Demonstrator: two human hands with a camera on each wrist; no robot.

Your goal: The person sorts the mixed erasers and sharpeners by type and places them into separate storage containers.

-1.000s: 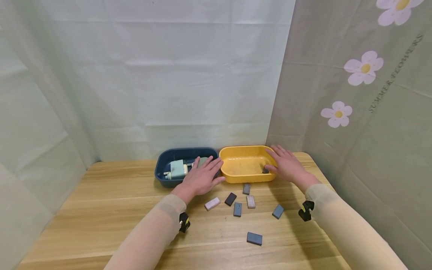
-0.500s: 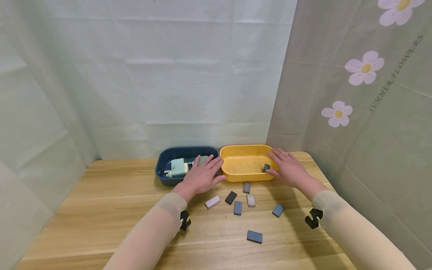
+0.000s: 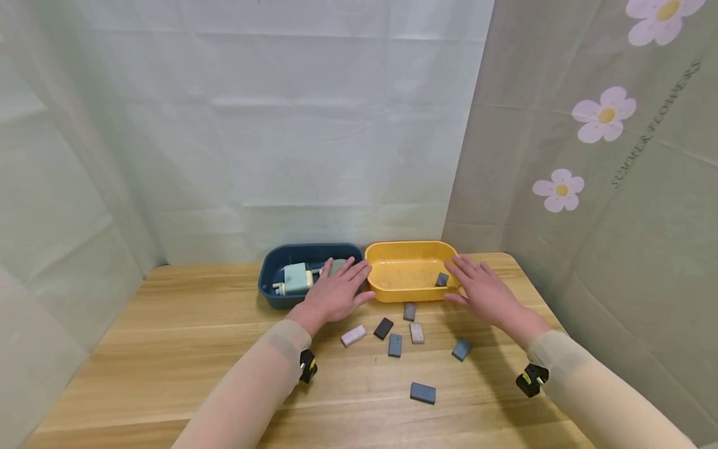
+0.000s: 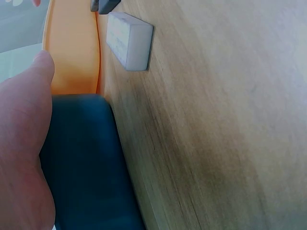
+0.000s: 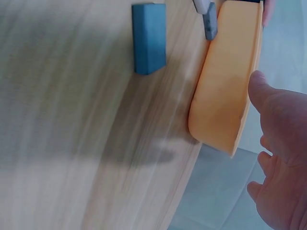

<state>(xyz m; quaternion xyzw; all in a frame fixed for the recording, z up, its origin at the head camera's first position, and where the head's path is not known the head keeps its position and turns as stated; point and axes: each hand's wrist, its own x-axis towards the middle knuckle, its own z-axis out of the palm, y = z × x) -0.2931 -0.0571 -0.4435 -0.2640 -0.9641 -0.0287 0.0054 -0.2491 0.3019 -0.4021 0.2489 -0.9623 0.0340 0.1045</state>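
Observation:
My left hand (image 3: 335, 293) is spread flat over the right end of a dark blue basin (image 3: 275, 257), fingers straight, holding nothing. Partly behind it in that basin is a pale green, box-shaped object (image 3: 296, 279) with cream parts. At the right end of a yellow basin (image 3: 415, 298), my right hand (image 3: 487, 292) hovers with relaxed, spread fingers and nothing in its grip. A small dark grey block (image 3: 442, 280) lies inside the yellow basin, just left of the right fingertips. In the right wrist view, the right thumb (image 5: 261, 88) overlaps the yellow basin's rim.
Several small rectangular blocks lie loose on the wooden table (image 3: 185, 349): a whitish one (image 3: 353, 336), a black one (image 3: 384, 328), a speckled light one (image 3: 417, 333), and blue-grey ones, such as the nearest block (image 3: 423, 393). Hanging cloth (image 3: 314, 156) stands behind the basins.
My right hand has drawn back slightly right and toward me, away from the dark block in the yellow basin, which shows more fully. My left hand has stayed in place.

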